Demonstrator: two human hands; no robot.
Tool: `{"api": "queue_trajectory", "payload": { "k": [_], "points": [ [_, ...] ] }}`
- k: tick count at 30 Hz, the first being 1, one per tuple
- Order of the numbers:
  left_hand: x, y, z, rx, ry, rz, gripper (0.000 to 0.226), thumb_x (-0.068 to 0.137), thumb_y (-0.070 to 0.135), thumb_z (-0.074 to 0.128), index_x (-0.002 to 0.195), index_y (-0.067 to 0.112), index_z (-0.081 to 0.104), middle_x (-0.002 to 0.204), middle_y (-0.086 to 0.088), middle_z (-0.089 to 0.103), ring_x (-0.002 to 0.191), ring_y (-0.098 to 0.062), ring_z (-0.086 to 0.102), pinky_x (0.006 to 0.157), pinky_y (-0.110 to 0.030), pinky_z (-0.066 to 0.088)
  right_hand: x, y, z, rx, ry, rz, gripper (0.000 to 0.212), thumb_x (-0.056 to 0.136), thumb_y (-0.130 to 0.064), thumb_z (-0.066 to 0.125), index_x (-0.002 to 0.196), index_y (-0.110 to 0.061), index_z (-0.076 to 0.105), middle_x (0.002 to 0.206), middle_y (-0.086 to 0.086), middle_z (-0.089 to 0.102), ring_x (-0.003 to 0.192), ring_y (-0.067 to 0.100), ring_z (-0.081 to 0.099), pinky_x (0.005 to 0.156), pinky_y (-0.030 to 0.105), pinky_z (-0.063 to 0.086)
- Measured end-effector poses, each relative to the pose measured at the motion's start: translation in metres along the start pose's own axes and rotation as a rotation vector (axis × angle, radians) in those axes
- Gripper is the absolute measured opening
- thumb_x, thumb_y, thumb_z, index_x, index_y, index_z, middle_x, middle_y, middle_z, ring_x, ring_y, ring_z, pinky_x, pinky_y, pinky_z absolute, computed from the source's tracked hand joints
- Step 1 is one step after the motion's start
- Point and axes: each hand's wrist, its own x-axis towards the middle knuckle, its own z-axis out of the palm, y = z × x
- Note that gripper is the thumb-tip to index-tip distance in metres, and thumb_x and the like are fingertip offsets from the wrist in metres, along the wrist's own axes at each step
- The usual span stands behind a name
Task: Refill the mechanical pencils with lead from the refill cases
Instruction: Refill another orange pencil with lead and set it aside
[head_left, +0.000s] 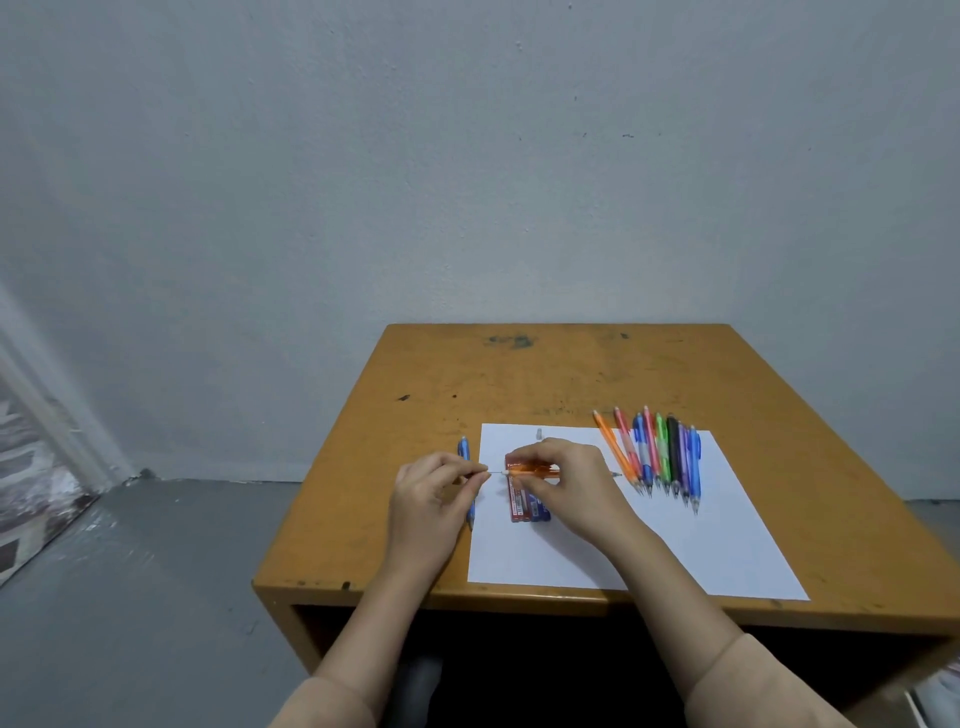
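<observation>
One blue pencil (464, 451) lies just beyond our left hand (434, 486), whose fingertips pinch what looks like a thin lead (497, 472) at the open end of the orange pencil (530, 472). Our right hand (569, 486) grips that barrel level, above the refill cases (522, 504), red and blue, at least two. We keep the lead in line and feed gently, or it snaps. Right of our right hand on the desk (519, 374): a row of pencils (657, 454), about eight.
</observation>
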Motion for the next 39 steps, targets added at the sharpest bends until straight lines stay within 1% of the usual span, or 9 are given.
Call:
{"api": "queue_trajectory", "payload": {
  "k": [6,12,18,21,23,26,28,32,39],
  "points": [
    [0.009,0.019,0.012,-0.117,0.021,-0.079,0.024,0.080,0.044,0.062,0.084,0.024,0.075,0.079,0.021,0.062,0.076,-0.001,0.060,0.075,-0.042,0.047,0.000,0.000,-0.002,0.104,0.120,-0.006,0.024,0.086,-0.021,0.068,0.110,-0.018,0.072,0.108,-0.001,0.069,0.099,0.010,0.061,0.092,0.026,0.050],
    [0.008,0.036,0.020,-0.248,0.006,-0.180,0.021,0.078,0.045,0.066,0.099,0.039,0.070,0.085,0.020,0.063,0.082,-0.006,0.060,0.079,-0.048,0.049,0.001,0.003,-0.004,0.149,0.194,-0.002,0.020,0.086,-0.021,0.070,0.105,-0.021,0.073,0.099,-0.002,0.066,0.084,0.001,0.055,0.069,0.002,0.039],
    [0.012,0.049,0.017,-0.249,-0.021,-0.123,0.031,0.081,0.049,0.056,0.112,0.041,0.061,0.103,0.034,0.059,0.093,0.002,0.057,0.085,-0.046,0.048,-0.002,-0.002,-0.012,0.195,0.232,0.009,0.020,0.086,-0.020,0.069,0.105,-0.019,0.073,0.095,-0.003,0.066,0.075,0.000,0.055,0.061,0.004,0.039],
    [0.016,0.053,0.013,-0.259,-0.034,-0.102,0.033,0.083,0.046,0.057,0.117,0.048,0.057,0.111,0.027,0.060,0.102,-0.003,0.058,0.089,-0.047,0.046,-0.003,-0.007,-0.024,0.253,0.274,-0.014,0.018,0.084,-0.020,0.071,0.102,-0.024,0.074,0.084,-0.014,0.067,0.072,-0.002,0.058,0.061,0.003,0.039],
    [0.019,0.057,0.011,-0.266,-0.032,-0.081,0.034,0.083,0.046,0.057,0.118,0.048,0.056,0.107,0.022,0.064,0.102,-0.005,0.059,0.089,-0.046,0.046,-0.001,-0.011,-0.034,0.332,0.298,-0.026,0.017,0.082,-0.019,0.073,0.097,-0.028,0.074,0.080,-0.020,0.067,0.074,-0.001,0.060,0.063,0.005,0.040],
    [0.025,0.067,0.008,-0.284,-0.030,-0.090,0.035,0.081,0.048,0.059,0.116,0.045,0.058,0.102,0.020,0.066,0.102,-0.002,0.059,0.090,-0.043,0.048,0.000,-0.020,-0.045,0.522,0.318,-0.039,0.022,0.081,-0.014,0.074,0.090,-0.034,0.071,0.080,-0.013,0.072,0.076,0.003,0.066,0.073,0.018,0.051],
    [0.028,0.075,0.006,-0.312,-0.026,-0.101,0.035,0.079,0.047,0.063,0.113,0.043,0.061,0.102,0.024,0.066,0.102,0.001,0.059,0.091,-0.036,0.048,-0.001,-0.027,-0.050,0.675,0.315,-0.052,0.022,0.081,-0.008,0.073,0.090,-0.029,0.071,0.082,-0.006,0.074,0.081,0.011,0.070,0.077,0.024,0.055],
    [0.035,0.085,0.005,-0.324,0.007,-0.120,0.033,0.079,0.028,0.076,0.104,0.046,0.062,0.092,0.041,0.061,0.099,0.009,0.059,0.090,-0.026,0.047,-0.002,-0.038,-0.058,0.896,0.282,-0.056,0.017,0.081,-0.003,0.070,0.093,-0.015,0.071,0.086,0.006,0.075,0.081,0.018,0.072,0.070,0.021,0.053],
    [0.037,0.082,0.003,-0.256,0.126,-0.058,0.025,0.077,0.028,0.070,0.103,0.030,0.071,0.089,0.036,0.062,0.091,0.005,0.063,0.082,-0.042,0.053,-0.001,-0.034,-0.056,0.991,0.266,-0.022,0.021,0.080,-0.001,0.069,0.101,-0.006,0.070,0.091,0.014,0.074,0.084,0.020,0.071,0.069,0.022,0.054]
  ]
}}
